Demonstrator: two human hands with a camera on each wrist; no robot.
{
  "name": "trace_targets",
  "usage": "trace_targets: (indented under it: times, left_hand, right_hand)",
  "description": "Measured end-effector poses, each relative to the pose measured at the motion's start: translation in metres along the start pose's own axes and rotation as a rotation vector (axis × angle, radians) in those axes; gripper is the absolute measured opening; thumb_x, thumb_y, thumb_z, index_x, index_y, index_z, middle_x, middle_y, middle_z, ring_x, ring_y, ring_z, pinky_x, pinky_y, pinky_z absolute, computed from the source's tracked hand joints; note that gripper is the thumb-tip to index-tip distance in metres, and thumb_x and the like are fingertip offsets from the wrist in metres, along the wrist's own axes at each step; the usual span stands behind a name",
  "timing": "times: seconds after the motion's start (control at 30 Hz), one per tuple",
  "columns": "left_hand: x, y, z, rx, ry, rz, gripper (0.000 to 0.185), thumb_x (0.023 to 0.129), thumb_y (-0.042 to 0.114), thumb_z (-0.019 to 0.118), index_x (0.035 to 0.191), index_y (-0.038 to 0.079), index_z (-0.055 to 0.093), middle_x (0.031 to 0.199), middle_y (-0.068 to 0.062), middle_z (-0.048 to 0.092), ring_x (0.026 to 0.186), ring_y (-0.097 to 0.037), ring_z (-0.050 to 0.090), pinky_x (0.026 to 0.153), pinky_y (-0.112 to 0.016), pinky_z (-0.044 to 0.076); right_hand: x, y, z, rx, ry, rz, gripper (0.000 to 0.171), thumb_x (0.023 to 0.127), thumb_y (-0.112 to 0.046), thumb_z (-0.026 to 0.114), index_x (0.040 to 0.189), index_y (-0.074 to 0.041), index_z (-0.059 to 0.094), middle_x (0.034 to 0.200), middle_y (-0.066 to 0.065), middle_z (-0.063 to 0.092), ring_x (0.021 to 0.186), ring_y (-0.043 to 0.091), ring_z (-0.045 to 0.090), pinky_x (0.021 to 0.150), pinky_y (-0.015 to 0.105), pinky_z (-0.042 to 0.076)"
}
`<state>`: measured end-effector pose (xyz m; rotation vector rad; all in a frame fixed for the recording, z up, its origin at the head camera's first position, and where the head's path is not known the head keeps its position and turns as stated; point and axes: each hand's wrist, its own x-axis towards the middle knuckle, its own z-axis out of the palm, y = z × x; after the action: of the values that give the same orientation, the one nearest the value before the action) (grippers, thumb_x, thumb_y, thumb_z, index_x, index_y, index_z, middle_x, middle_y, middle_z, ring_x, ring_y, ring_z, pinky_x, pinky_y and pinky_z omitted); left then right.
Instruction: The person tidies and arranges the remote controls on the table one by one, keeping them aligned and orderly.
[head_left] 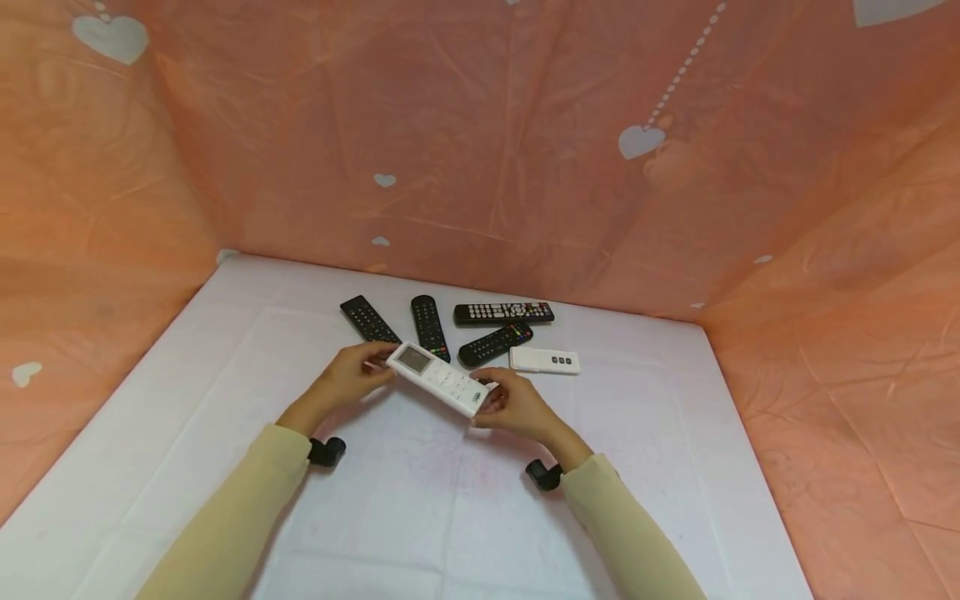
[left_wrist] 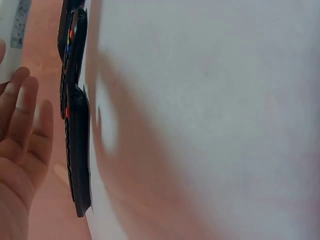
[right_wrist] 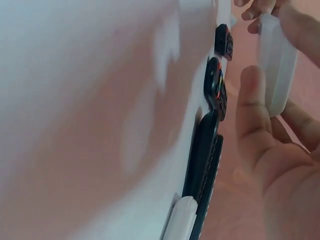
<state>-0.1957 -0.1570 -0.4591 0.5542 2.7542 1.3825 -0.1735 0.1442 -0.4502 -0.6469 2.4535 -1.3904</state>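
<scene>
A white air-conditioner remote [head_left: 448, 385] with a small grey screen is held above the table, tilted, its screen end toward the left. My left hand [head_left: 348, 375] pinches the screen end between thumb and fingers. At the lower, button end, my right hand [head_left: 517, 406] grips the remote with thumb and fingertips. The right wrist view shows the remote's pale edge [right_wrist: 277, 70] between the fingers of the right hand [right_wrist: 285, 165]. Only a corner of the remote [left_wrist: 9, 35] enters the left wrist view, above the left hand [left_wrist: 17, 150].
Behind the hands lie several black remotes: one at far left [head_left: 367, 318], one beside it [head_left: 427, 321], one slanted [head_left: 495, 343] and one lying crosswise [head_left: 502, 313]. A flat white remote [head_left: 543, 360] lies at right. Orange heart-patterned cloth [head_left: 480, 167] encloses the white table [head_left: 420, 517].
</scene>
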Motion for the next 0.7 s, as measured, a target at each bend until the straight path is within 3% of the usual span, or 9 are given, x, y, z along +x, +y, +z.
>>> trace_targets:
  times: [0.3, 0.53, 0.7]
  left_hand:
    - [0.0, -0.002, 0.0, 0.009, 0.087, -0.006, 0.033, 0.085, 0.007, 0.071, 0.117, -0.001, 0.066, 0.1, -0.017, 0.072, 0.092, -0.029, 0.067, 0.079, -0.033, 0.057]
    - [0.001, -0.004, 0.002, -0.011, 0.107, -0.024, 0.03, 0.084, 0.009, 0.072, 0.113, 0.001, 0.069, 0.097, -0.014, 0.073, 0.089, -0.025, 0.068, 0.075, -0.024, 0.055]
    - [0.002, -0.006, 0.002, -0.02, 0.085, -0.039, 0.033, 0.085, 0.01, 0.072, 0.117, 0.001, 0.067, 0.101, -0.015, 0.072, 0.093, -0.027, 0.067, 0.078, -0.028, 0.055]
  right_hand:
    - [-0.006, -0.012, 0.012, -0.032, 0.034, -0.018, 0.059, 0.07, -0.005, 0.083, 0.124, -0.003, 0.058, 0.11, 0.018, 0.063, 0.073, 0.009, 0.064, 0.064, 0.02, 0.055]
    - [-0.009, -0.018, 0.025, -0.095, 0.041, -0.043, 0.056, 0.069, -0.008, 0.085, 0.12, -0.005, 0.06, 0.097, 0.011, 0.064, 0.072, 0.007, 0.06, 0.063, 0.018, 0.053]
    - [-0.012, -0.024, 0.035, -0.04, 0.046, -0.042, 0.053, 0.07, -0.002, 0.082, 0.118, -0.003, 0.06, 0.094, 0.012, 0.066, 0.072, 0.006, 0.059, 0.064, 0.016, 0.053]
